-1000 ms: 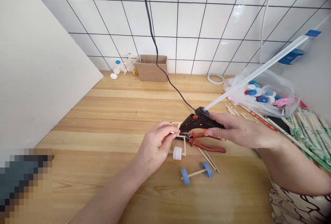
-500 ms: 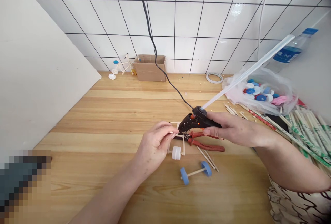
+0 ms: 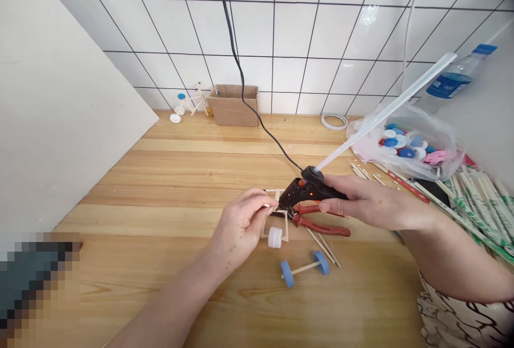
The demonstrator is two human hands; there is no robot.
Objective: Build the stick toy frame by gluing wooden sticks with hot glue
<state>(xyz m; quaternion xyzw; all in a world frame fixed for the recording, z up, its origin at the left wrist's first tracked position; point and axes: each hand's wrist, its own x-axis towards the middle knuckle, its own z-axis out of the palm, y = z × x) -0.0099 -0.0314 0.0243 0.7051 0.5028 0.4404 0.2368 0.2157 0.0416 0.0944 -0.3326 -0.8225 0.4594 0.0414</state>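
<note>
My right hand grips a black glue gun with a long clear glue stick poking out the back and a black cord running up the wall. Its nozzle points at a small wooden stick frame with a white bottle cap on it. My left hand pinches a thin stick of that frame, right at the nozzle. Red-handled pliers lie under the gun. A stick axle with two blue cap wheels lies just in front.
A plastic bag of bottle caps, a water bottle and packs of wooden sticks sit at the right. A cardboard box, a small stick bicycle and a tape roll stand along the tiled wall. A white board leans at left.
Almost nothing has moved; both hands stay at the frame and only the view shifts slightly.
</note>
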